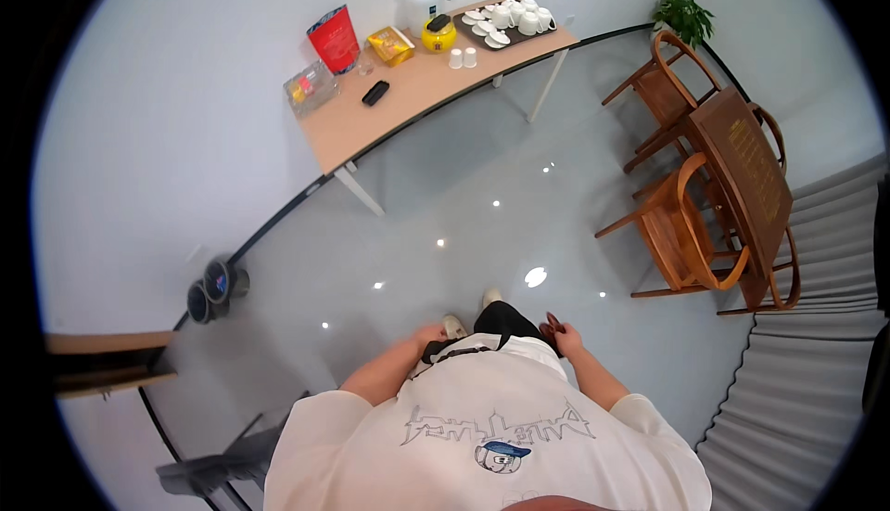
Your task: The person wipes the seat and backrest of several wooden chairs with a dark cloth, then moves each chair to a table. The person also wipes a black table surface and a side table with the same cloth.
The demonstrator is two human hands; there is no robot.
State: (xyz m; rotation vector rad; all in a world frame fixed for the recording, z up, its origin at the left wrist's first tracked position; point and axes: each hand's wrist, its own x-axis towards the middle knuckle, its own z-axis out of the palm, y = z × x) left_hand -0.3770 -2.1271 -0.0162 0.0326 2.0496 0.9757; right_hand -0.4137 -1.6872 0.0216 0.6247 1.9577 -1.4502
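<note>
My right hand [570, 340] hangs beside my right thigh, its fingers closed around a small dark reddish-brown item [551, 329] whose kind is too small to tell. By my left hip is my left hand [430, 333], partly hidden by my body, so its fingers do not show clearly. Ahead of me a wooden-topped table [410, 104] stands along the wall. It carries a red pouch [334, 39], a yellow packet [391, 46], a yellow jar [439, 36] with a black lid, a white thermos jug [424, 7] and a dark tray [523, 38] of white cups [518, 16].
Two white cups [463, 58], a small black object [375, 93] and a clear plastic package [311, 88] also sit on the table. Wooden chairs [671, 233] surround a brown table [740, 156] at right, near a grey curtain [799, 344]. Dark bins [217, 285] stand at left.
</note>
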